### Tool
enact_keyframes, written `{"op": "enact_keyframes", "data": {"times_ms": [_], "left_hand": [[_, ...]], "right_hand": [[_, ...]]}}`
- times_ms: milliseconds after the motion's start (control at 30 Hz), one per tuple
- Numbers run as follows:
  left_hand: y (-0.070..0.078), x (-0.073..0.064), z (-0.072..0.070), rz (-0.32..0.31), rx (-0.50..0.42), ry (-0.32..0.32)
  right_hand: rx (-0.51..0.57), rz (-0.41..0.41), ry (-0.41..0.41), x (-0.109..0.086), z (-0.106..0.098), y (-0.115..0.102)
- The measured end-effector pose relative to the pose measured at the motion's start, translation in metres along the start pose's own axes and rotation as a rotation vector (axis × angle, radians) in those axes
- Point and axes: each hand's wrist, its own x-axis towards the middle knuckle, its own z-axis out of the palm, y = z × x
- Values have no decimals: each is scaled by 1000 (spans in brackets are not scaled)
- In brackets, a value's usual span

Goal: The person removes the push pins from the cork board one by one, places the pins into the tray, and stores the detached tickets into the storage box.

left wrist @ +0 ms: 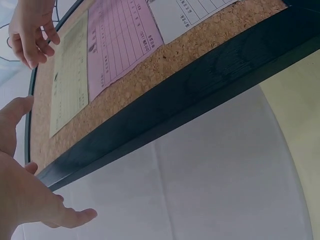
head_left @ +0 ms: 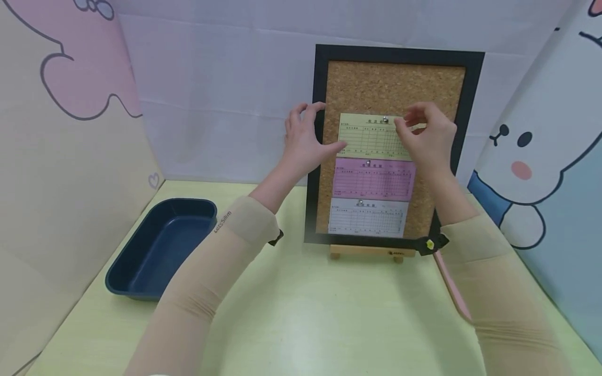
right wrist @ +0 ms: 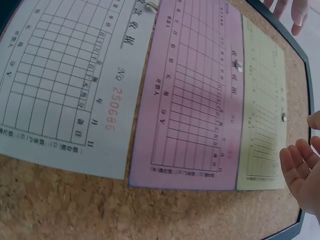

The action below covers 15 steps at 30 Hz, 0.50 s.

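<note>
A cork board (head_left: 395,86) in a black frame leans upright on a small wooden stand (head_left: 371,250). Three printed receipt slips are pinned on it in a column: yellow (head_left: 362,136) on top, pink (head_left: 373,180) in the middle, white (head_left: 369,216) at the bottom. Each bears a shiny push pin, such as the one on the yellow slip (head_left: 385,119). My left hand (head_left: 304,141) is spread at the frame's left edge, its thumb near the yellow slip. Close to that slip's upper right, my right hand (head_left: 430,137) has loosely bent fingers; nothing shows in them.
A dark blue tray (head_left: 117,266) stands on the pale green table (head_left: 291,318) at the left, partly behind the left sleeve. Beside the right forearm lies a long pink object (head_left: 452,287), partly hidden. Cloth with cartoon prints hangs around the table.
</note>
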Motion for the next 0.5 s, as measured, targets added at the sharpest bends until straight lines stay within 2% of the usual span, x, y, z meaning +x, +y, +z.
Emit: {"op": "enact_keyframes", "data": {"times_ms": [267,500], "left_hand": [[8,10,11,-58,-48,-2],[11,18,19,-64,-94,25]], "right_hand": [[-45,-39,-1,3,20,7],[-94,8,12,0,29,9]]}}
